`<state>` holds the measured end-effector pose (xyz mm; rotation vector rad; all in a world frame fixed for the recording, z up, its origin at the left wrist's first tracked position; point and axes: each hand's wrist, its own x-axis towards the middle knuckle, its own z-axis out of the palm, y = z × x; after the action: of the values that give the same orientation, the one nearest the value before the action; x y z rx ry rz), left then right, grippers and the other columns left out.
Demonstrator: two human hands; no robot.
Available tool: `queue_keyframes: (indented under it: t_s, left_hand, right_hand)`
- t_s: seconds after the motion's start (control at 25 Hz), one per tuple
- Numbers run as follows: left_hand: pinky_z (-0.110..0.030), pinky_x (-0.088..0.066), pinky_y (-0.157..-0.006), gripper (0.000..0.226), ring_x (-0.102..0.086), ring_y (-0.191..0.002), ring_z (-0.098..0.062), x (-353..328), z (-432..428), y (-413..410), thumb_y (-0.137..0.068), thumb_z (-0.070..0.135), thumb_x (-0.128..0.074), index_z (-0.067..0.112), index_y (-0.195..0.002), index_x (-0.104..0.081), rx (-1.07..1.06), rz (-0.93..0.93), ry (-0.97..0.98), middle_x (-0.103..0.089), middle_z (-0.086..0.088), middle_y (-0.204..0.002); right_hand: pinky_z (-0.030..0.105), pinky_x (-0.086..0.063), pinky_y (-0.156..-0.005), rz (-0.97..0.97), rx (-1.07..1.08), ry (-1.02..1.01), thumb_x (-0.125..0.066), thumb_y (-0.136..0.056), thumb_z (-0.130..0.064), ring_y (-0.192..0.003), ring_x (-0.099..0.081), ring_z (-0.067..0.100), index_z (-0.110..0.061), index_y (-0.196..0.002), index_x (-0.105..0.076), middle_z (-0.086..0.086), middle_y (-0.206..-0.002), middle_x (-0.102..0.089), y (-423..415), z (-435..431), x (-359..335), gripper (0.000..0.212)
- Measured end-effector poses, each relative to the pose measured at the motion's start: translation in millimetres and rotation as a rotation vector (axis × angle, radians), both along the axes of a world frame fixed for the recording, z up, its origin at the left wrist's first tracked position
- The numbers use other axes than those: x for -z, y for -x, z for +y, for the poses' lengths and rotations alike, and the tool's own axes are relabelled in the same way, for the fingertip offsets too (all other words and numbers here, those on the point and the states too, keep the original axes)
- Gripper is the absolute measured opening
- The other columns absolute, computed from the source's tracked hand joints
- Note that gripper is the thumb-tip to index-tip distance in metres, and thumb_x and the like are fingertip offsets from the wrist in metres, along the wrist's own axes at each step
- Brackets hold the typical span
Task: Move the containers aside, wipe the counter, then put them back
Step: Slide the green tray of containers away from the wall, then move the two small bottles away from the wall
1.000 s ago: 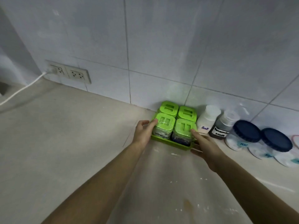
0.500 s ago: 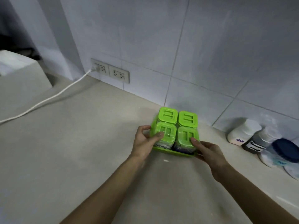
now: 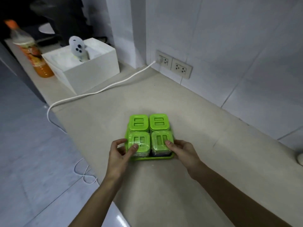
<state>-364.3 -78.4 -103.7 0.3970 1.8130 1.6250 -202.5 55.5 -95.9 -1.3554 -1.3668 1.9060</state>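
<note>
A green tray (image 3: 151, 158) holding several clear jars with green lids (image 3: 148, 123) sits on the beige counter (image 3: 180, 102), near its front edge. My left hand (image 3: 120, 151) grips the tray's left front corner, thumb on the near-left lid. My right hand (image 3: 182, 150) grips the right front corner, thumb on the near-right lid. The fingers under the tray are hidden.
A white box (image 3: 88, 63) with a small white gadget stands at the counter's far left, an orange drink bottle (image 3: 31, 49) behind it. A white cable (image 3: 105, 89) runs from the wall sockets (image 3: 173, 63) over the counter edge. A white container's edge (image 3: 300, 158) shows at far right.
Both hands have carried the tray of jars leftward along the counter, away from the wall and the other containers. The view swung left, showing the box and bottle.
</note>
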Motion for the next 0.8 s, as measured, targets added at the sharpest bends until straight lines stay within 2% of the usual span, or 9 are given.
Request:
queue_keyframes:
  t_s: [0.08, 0.12, 0.2, 0.28, 0.32, 0.44, 0.6, 0.68, 0.8]
  left_hand:
    - [-0.026, -0.053, -0.073, 0.037, -0.065, -0.083, -0.019, 2.1, -7.8, 2.1, -0.080, 0.019, -0.074, 0.016, -0.111, -0.054, -0.014, 0.021, 0.047, -0.068, -0.024, -0.101]
    - [-0.034, -0.052, -0.081, 0.039, -0.064, -0.091, -0.023, 1.6, -8.7, 1.6, -0.079, 0.021, -0.075, 0.015, -0.112, -0.054, -0.025, 0.101, 0.102, -0.067, -0.021, -0.104]
    - [-0.040, -0.044, -0.096, 0.041, -0.054, -0.107, -0.027, -6.5, -4.2, -3.6, -0.079, 0.019, -0.075, 0.013, -0.114, -0.055, -0.066, 0.484, 0.252, -0.061, -0.014, -0.113]
    - [-0.031, -0.033, -0.098, 0.040, -0.043, -0.110, -0.025, -21.8, 10.1, -20.8, -0.077, 0.009, -0.071, 0.013, -0.114, -0.055, -0.010, 0.879, 0.227, -0.055, -0.012, -0.114]
    - [-0.029, -0.031, -0.095, 0.038, -0.042, -0.108, -0.024, -28.3, 22.2, -35.5, -0.077, 0.006, -0.070, 0.013, -0.112, -0.056, 0.077, 0.976, 0.177, -0.055, -0.011, -0.112]
    - [-0.025, -0.031, -0.094, 0.031, -0.045, -0.106, -0.021, -36.9, 65.3, -112.4, -0.080, 0.009, -0.063, 0.013, -0.110, -0.057, 0.422, 1.046, 0.045, -0.056, -0.008, -0.110]
    - [-0.019, -0.036, -0.093, 0.031, -0.046, -0.114, -0.010, -35.7, 141.8, -245.7, -0.087, 0.016, -0.060, 0.024, -0.116, -0.054, 0.828, 1.055, -0.116, -0.051, 0.006, -0.119]
    - [-0.022, -0.041, -0.091, 0.035, -0.045, -0.117, -0.011, -41.3, 176.8, -281.4, -0.088, 0.017, -0.058, 0.024, -0.121, -0.051, 0.921, 1.069, -0.180, -0.048, 0.006, -0.124]
    - [-0.032, -0.039, -0.103, 0.049, -0.041, -0.126, -0.020, -43.5, 250.3, -381.9, -0.085, 0.014, -0.058, 0.017, -0.132, -0.045, 1.066, 1.064, -0.249, -0.041, -0.002, -0.136]
  right_hand:
    - [0.037, -0.054, -0.094, 0.012, -0.031, -0.016, -0.069, -0.084, -0.020, -0.092, -0.071, 0.019, -0.001, -0.107, -0.068, 0.012, -0.103, -0.074, 6.8, -2.0, 4.0, 0.029]
    - [0.030, -0.054, -0.090, 0.005, -0.058, -0.042, -0.069, -0.085, -0.022, -0.087, -0.070, 0.012, -0.002, -0.109, -0.067, 0.006, -0.101, -0.075, 6.2, -2.0, 4.5, 0.031]
    - [0.018, -0.050, -0.084, -0.083, -0.108, -0.142, -0.066, -0.087, -0.028, -0.083, -0.066, 0.002, -0.004, -0.117, -0.063, -0.002, -0.100, -0.072, -5.8, -1.0, 2.0, 0.039]
    - [0.019, -0.046, -0.086, -0.253, -0.151, -0.322, -0.066, -0.087, -0.031, -0.089, -0.062, 0.007, -0.008, -0.124, -0.058, 0.001, -0.107, -0.066, -36.6, 3.3, -3.1, 0.044]
    - [0.020, -0.045, -0.086, -0.354, -0.177, -0.434, -0.066, -0.087, -0.034, -0.092, -0.060, 0.009, -0.011, -0.125, -0.057, 0.001, -0.111, -0.063, -60.9, 5.0, -6.7, 0.046]
    - [0.020, -0.044, -0.084, -0.596, -0.173, -0.648, -0.061, -0.088, -0.039, -0.096, -0.059, 0.009, -0.017, -0.125, -0.056, -0.002, -0.116, -0.060, -167.7, 14.2, -13.5, 0.043]
    - [0.035, -0.048, -0.088, -0.910, 0.025, -0.892, -0.064, -0.087, -0.023, -0.100, -0.060, 0.025, -0.011, -0.115, -0.061, 0.007, -0.109, -0.063, -336.1, 47.9, -42.7, 0.031]
    - [0.043, -0.048, -0.083, -1.022, 0.096, -1.008, -0.067, -0.083, -0.015, -0.097, -0.059, 0.036, -0.005, -0.109, -0.063, 0.015, -0.107, -0.063, -378.0, 75.5, -60.8, 0.029]
    - [0.046, -0.042, -0.090, -1.242, 0.122, -1.012, -0.064, -0.083, -0.017, -0.109, -0.052, 0.039, -0.004, -0.119, -0.058, 0.018, -0.123, -0.057, -458.3, 121.9, -72.4, 0.039]
